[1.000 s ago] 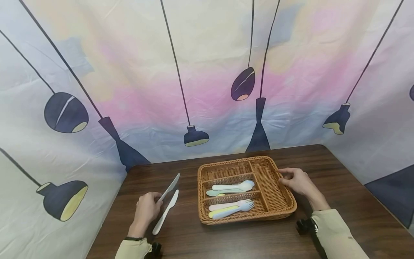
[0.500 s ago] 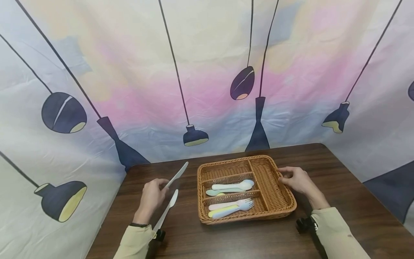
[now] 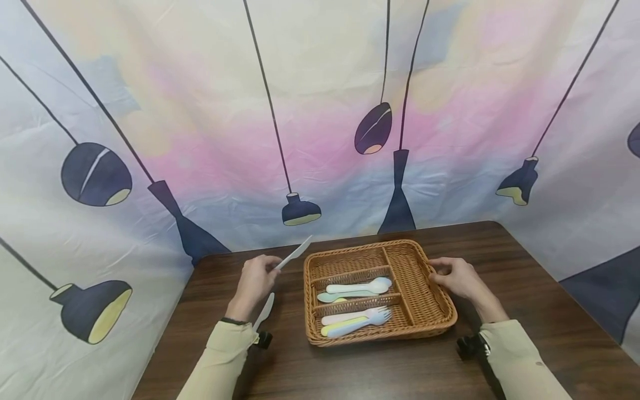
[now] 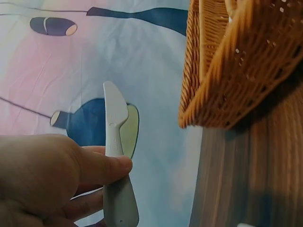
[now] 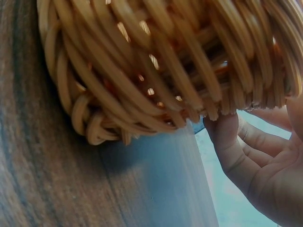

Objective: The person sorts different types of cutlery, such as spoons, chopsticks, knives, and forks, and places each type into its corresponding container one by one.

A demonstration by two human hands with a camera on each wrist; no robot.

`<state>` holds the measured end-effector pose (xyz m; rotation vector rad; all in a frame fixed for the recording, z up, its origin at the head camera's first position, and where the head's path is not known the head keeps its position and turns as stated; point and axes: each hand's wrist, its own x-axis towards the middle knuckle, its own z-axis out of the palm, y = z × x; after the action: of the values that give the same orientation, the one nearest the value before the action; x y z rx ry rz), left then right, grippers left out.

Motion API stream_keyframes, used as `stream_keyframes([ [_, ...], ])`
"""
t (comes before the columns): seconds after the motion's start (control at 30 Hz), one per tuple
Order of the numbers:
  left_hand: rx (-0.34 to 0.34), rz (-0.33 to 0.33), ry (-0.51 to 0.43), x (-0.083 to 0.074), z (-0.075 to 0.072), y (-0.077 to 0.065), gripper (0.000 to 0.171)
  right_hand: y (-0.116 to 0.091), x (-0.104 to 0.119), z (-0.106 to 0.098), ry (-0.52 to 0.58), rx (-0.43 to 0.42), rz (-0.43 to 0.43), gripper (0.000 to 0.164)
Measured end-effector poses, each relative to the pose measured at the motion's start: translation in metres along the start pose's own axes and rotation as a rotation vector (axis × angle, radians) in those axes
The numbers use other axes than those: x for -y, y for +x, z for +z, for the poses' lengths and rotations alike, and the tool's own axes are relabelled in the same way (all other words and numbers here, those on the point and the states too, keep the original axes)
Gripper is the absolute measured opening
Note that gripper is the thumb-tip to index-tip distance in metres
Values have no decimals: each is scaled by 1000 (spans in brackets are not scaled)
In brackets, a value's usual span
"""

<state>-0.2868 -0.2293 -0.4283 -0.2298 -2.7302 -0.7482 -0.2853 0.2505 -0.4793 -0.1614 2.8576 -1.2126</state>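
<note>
My left hand pinches a pale plastic table knife by its handle, left of a wicker cutlery tray. In the left wrist view the knife points up, thumb across its handle, with the tray's corner to the right. A second pale knife lies on the table, partly hidden by my left forearm. My right hand grips the tray's right rim, thumb at the wicker in the right wrist view. Spoons fill the tray's middle left compartment; forks lie in the front one.
The tray stands on a dark wooden table. Its back left compartment and long right compartment show bare wicker. Behind the table hangs a cloth printed with lamps. Each wrist carries a small black device.
My left hand has lifted the knife and carried it rightward and away from me, closer to the tray's back left corner. The right hand stays at the tray's rim.
</note>
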Motion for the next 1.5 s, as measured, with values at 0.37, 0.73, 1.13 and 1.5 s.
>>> stream_keyframes([
  [0.37,21,24,-41,-25,9,18,21,0,0,0,14,10,4,45],
  [0.73,38,74,-6,-37,16,30,20,0,-2,2,19,16,13,45],
  [1.13,41,137,6,-52,23,36,17,-1,-2,1,21,20,19,45],
  [1.5,51,198,16,-62,29,44,19,2,-2,0,27,16,17,45],
])
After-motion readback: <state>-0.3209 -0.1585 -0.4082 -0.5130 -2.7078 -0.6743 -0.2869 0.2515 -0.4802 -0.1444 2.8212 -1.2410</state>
